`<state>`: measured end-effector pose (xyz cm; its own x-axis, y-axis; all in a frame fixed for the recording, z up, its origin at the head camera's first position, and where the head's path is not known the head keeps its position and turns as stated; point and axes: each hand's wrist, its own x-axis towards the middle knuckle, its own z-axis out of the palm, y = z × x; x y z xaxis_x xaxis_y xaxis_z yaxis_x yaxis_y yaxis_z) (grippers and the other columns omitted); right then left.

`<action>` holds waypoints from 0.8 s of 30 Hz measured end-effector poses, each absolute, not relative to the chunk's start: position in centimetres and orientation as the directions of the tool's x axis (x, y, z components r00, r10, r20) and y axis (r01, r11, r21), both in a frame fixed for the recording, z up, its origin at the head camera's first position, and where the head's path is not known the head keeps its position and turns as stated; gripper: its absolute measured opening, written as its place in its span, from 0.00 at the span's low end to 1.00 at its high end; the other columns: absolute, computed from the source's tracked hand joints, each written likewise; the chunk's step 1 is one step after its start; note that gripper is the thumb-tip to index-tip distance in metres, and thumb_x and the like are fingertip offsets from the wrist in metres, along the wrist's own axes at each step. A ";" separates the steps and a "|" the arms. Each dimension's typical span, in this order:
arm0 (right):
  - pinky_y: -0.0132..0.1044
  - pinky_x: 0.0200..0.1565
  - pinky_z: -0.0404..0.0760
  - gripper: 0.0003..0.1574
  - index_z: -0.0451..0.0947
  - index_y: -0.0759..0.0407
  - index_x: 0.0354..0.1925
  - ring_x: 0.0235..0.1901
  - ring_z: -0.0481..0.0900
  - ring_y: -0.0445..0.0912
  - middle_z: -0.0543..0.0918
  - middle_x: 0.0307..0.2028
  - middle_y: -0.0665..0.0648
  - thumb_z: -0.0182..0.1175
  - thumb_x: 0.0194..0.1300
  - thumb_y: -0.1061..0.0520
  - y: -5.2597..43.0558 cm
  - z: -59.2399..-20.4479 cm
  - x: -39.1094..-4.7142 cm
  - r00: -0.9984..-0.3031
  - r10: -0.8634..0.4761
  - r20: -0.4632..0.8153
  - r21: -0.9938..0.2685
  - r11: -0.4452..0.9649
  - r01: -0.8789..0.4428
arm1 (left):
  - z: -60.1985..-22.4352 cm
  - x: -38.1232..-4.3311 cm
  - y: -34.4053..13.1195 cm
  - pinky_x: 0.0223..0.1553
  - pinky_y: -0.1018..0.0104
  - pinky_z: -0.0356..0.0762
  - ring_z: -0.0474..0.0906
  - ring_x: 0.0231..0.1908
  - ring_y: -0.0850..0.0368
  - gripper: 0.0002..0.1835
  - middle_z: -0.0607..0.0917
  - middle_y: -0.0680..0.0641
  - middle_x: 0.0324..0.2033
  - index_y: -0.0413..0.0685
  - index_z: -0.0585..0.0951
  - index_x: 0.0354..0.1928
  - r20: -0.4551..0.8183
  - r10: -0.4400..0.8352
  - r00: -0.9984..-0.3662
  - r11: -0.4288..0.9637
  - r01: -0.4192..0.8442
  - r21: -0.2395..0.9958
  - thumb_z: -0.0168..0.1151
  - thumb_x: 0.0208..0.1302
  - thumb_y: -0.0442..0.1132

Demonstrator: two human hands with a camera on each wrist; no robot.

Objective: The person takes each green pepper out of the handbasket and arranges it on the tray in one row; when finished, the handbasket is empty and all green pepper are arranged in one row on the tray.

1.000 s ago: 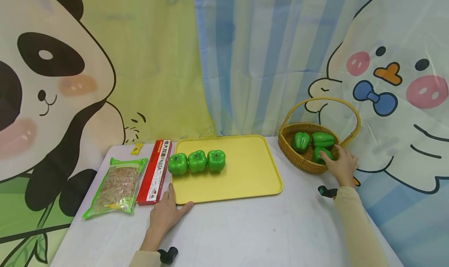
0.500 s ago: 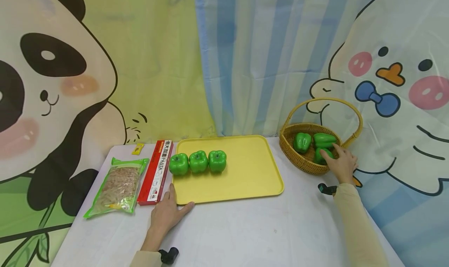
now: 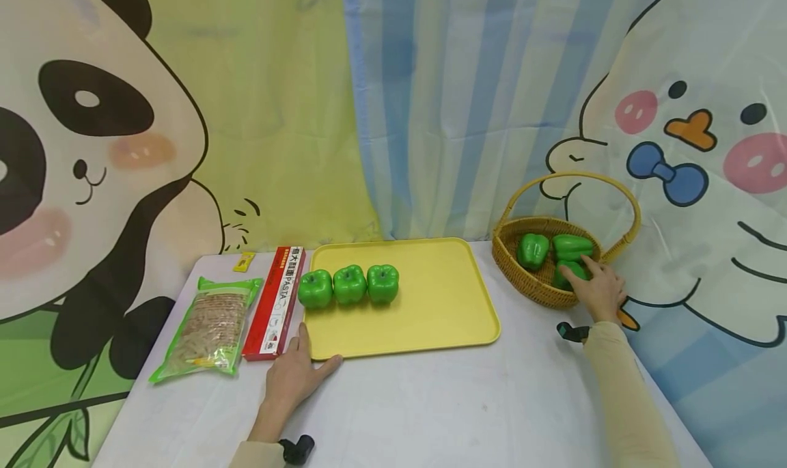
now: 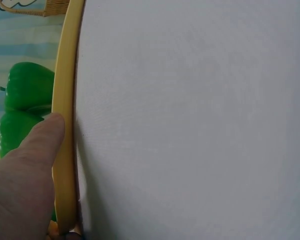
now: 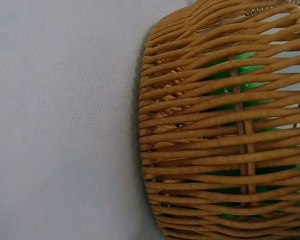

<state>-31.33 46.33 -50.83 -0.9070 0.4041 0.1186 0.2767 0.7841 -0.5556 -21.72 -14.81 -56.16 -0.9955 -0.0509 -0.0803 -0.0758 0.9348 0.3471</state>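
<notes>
My left hand [image 3: 294,378] rests at the near left corner of the yellow tray [image 3: 445,304], fingers along its left side and thumb along the front. In the left wrist view the straight thumb [image 4: 44,137] lies against the tray rim [image 4: 66,65]. Three green bell peppers [image 3: 350,285] stand in a row on the tray's left part. At the right, my right hand [image 3: 599,292] reaches over the rim of a wicker basket [image 3: 529,287], thumb and fingers around a green bell pepper [image 3: 577,270] inside. Two more green peppers [image 3: 532,251] lie beside it. The right wrist view shows mostly basket weave [image 5: 200,145].
Left of the tray lies a red pasta box [image 3: 277,304], then a clear green-edged bag of noodles [image 3: 212,324]. A small yellow packet [image 3: 244,262] lies behind them. The basket's tall arched handle [image 3: 574,175] rises above the peppers. A printed curtain [image 3: 418,113] hangs behind the white table.
The whole head view has shifted slightly to the right. Both hands keep nearly the same places, left at the tray corner and right at the pepper in the basket.
</notes>
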 end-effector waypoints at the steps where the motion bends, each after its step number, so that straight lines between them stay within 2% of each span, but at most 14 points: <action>1: 0.73 0.56 0.51 0.59 0.53 0.51 0.79 0.65 0.51 0.78 0.53 0.74 0.78 0.50 0.64 0.20 46.3 -50.9 -31.4 -0.908 0.403 0.115 -0.556 0.783 0.278 | -56.2 -21.7 -14.8 0.39 0.46 0.81 0.78 0.33 0.46 0.65 0.75 0.30 0.63 0.32 0.51 0.77 -0.081 -0.050 -0.995 0.935 -0.076 0.347 0.62 0.54 0.75; 9: 0.82 0.57 0.46 0.60 0.51 0.52 0.79 0.66 0.49 0.82 0.50 0.75 0.79 0.50 0.64 0.20 46.4 -51.2 -32.0 -0.913 0.402 0.068 -0.574 0.765 0.293 | -56.1 -21.7 -14.9 0.40 0.46 0.82 0.79 0.34 0.45 0.65 0.75 0.30 0.62 0.31 0.52 0.77 -0.081 -0.049 -0.995 0.934 -0.074 0.348 0.62 0.54 0.75; 16: 0.83 0.58 0.44 0.60 0.48 0.52 0.80 0.67 0.47 0.83 0.47 0.75 0.79 0.50 0.65 0.21 46.4 -50.7 -32.2 -0.917 0.400 -0.005 -0.570 0.752 0.331 | -56.1 -21.7 -14.8 0.39 0.47 0.82 0.78 0.33 0.46 0.65 0.75 0.29 0.62 0.31 0.52 0.77 -0.079 -0.047 -0.996 0.937 -0.071 0.341 0.62 0.54 0.76; 24: 0.85 0.59 0.41 0.58 0.48 0.52 0.80 0.68 0.45 0.83 0.46 0.76 0.78 0.52 0.66 0.23 46.3 -50.8 -32.1 -0.922 0.388 -0.018 -0.571 0.753 0.328 | -56.2 -21.7 -14.8 0.39 0.47 0.82 0.77 0.33 0.47 0.65 0.75 0.30 0.62 0.33 0.52 0.77 -0.076 -0.051 -0.996 0.936 -0.074 0.344 0.62 0.54 0.75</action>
<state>-32.07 46.32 -50.80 -0.9215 0.3879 -0.0181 0.3279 0.7526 -0.5711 -21.71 -14.83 -56.23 -0.9958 -0.0512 -0.0759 -0.0744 0.9362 0.3436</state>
